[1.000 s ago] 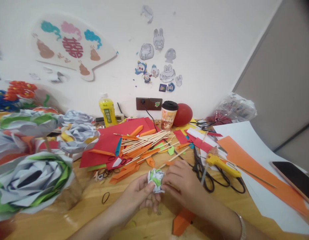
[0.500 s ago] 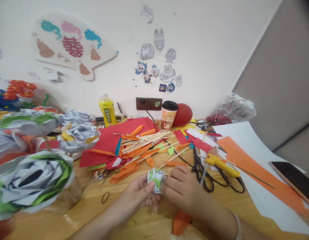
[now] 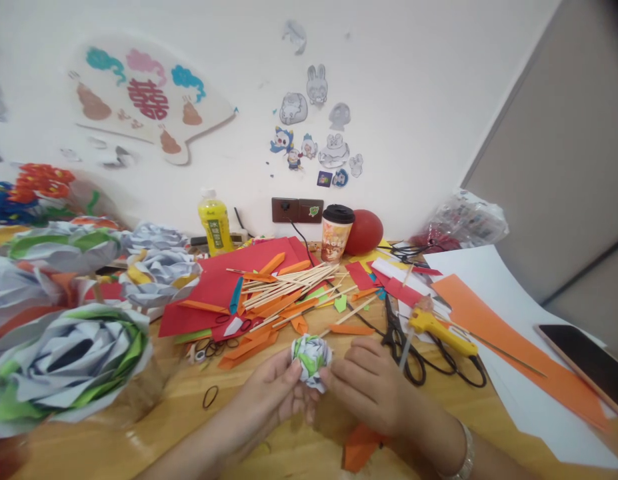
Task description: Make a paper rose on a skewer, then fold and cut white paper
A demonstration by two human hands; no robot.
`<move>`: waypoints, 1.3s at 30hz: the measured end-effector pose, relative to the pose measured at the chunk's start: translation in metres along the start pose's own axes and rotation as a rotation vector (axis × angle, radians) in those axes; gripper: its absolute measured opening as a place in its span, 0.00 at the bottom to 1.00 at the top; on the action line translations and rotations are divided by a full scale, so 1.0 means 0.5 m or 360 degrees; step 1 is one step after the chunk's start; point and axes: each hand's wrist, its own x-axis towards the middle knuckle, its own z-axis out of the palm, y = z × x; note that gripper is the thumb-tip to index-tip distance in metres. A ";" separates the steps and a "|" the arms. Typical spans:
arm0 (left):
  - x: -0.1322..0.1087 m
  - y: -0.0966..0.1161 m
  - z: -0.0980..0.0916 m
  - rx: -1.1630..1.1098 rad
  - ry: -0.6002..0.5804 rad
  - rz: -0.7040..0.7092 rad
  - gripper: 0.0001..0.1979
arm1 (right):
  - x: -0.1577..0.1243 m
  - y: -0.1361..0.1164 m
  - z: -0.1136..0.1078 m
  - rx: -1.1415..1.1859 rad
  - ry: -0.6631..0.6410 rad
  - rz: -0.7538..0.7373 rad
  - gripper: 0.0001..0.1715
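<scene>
A small paper flower [image 3: 313,360], white with green petals, is held between both hands low over the middle of the table. My left hand [image 3: 276,387] grips it from the left, the thumb lying along its side. The bent fingers of my right hand [image 3: 366,380] pinch the flower's right edge. What lies behind the flower, a stem included, is hidden. An orange folded paper piece [image 3: 361,448] lies under my right wrist. Just beyond the flower are thin wooden sticks [image 3: 283,287] heaped over orange folded strips [image 3: 249,347].
Large finished paper flowers [image 3: 73,363] crowd the left side. Black scissors [image 3: 396,327] and a yellow glue gun [image 3: 441,332] with a cord lie right of my hands. A yellow bottle [image 3: 215,223], paper cup [image 3: 337,233] and red balloon [image 3: 365,232] stand near the wall. A phone [image 3: 586,363] lies far right.
The small flower has turned slightly, showing more of its face to me, and shifted a little. My right hand has moved slightly down; both hands still hold the flower.
</scene>
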 end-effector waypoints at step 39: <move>-0.010 0.016 0.001 -0.0159 -0.0144 -0.0052 0.11 | 0.022 0.009 -0.002 0.1725 -0.0056 0.1377 0.16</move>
